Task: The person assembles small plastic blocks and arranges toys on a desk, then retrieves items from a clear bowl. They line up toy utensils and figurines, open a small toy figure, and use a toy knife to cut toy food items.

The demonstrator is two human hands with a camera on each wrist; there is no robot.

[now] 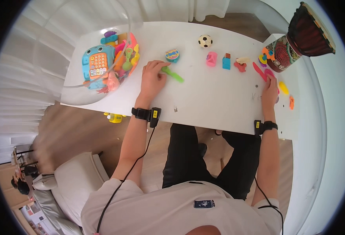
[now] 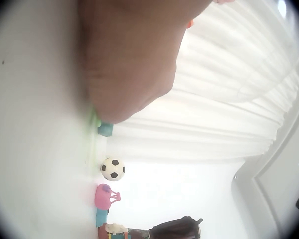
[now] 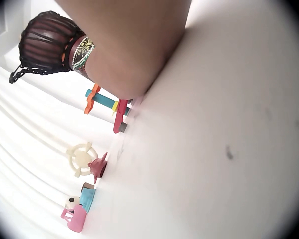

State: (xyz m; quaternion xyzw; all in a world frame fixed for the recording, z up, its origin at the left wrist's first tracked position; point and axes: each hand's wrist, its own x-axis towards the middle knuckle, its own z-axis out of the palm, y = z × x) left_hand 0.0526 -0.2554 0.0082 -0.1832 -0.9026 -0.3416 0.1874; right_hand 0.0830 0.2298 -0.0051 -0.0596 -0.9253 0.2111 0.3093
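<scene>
Left hand: fingers bent, grasping the upper end of a green toy. The toy lies slantwise on the white bench, its free end pointing toward the bench's near side and to the right. A small blue toy drum sits just beyond the fingertips. In the left wrist view the hand hides most of the green toy.

Right hand: fingers curled, grasping a pink brush, bristled end showing past the fingertips. Grip detail is hidden in the right wrist view. A red toy knife lies just left of the brush. Yellow toy and orange toy lie to the right of this hand.

Between the hands, farther back, left to right: soccer ball, pink toy cup, blue block with a brown top, red toy with a cream-coloured piece at it. The ball is set farthest back.

Right rear: large patterned drum, tilted; multicoloured toy near its lower end.

Left part of bench: blue toy phone with orange keypad, beside a pile of bright toys.
</scene>
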